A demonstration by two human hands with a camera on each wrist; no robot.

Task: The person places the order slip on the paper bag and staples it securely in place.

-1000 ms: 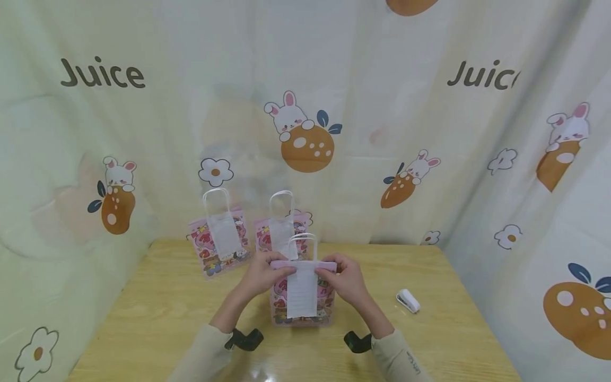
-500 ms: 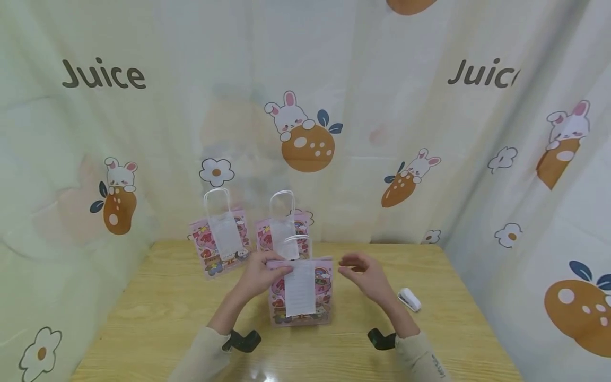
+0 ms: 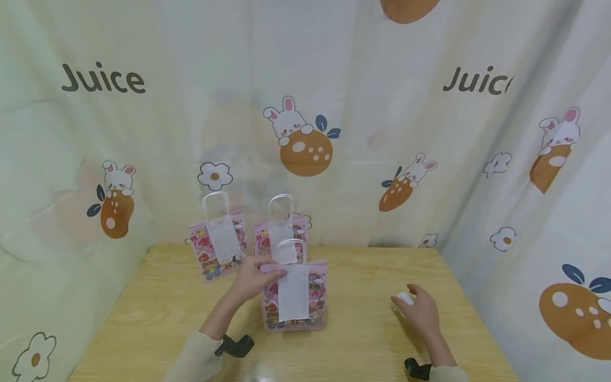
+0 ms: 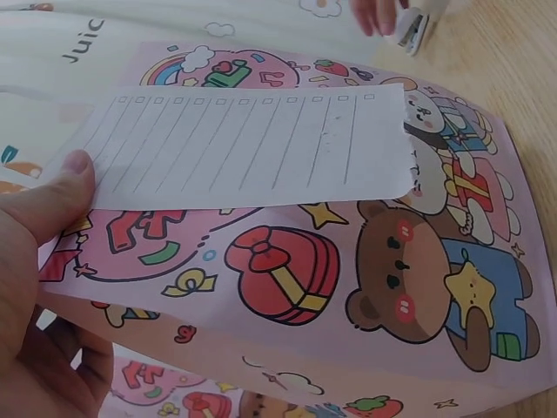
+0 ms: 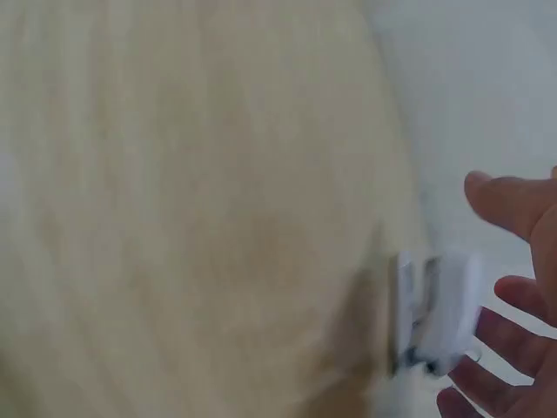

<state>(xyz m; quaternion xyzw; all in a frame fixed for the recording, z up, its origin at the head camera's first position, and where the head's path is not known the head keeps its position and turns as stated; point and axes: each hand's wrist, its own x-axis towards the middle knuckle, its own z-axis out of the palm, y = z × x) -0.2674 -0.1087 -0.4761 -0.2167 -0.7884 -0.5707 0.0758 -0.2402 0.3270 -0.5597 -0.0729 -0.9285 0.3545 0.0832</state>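
My left hand [image 3: 254,278] pinches the upper left edge of a pink cartoon-print paper bag [image 3: 317,313], thumb in front, fingers behind. The bag stands on the table with its white handle upright. A lined paper slip [image 3: 293,297] hangs down its front from the top edge; in the left wrist view the slip [image 4: 252,148] shows a row of small checkboxes and a torn lower end. At the right, my right hand [image 3: 424,313] is around a small white stapler [image 3: 406,298]. In the right wrist view the stapler [image 5: 448,313] lies by the fingers, the thumb spread apart from it.
Two similar bags stand behind, a left one [image 3: 208,260] and a middle one [image 3: 260,233], each with a white slip on its front. A printed curtain [image 3: 353,201] hangs along the wooden table's [image 3: 363,318] back and sides.
My right hand has let go of the bag's top right edge and moved right and down to the stapler. The left hand keeps its pinch, and the bag has shifted slightly left.
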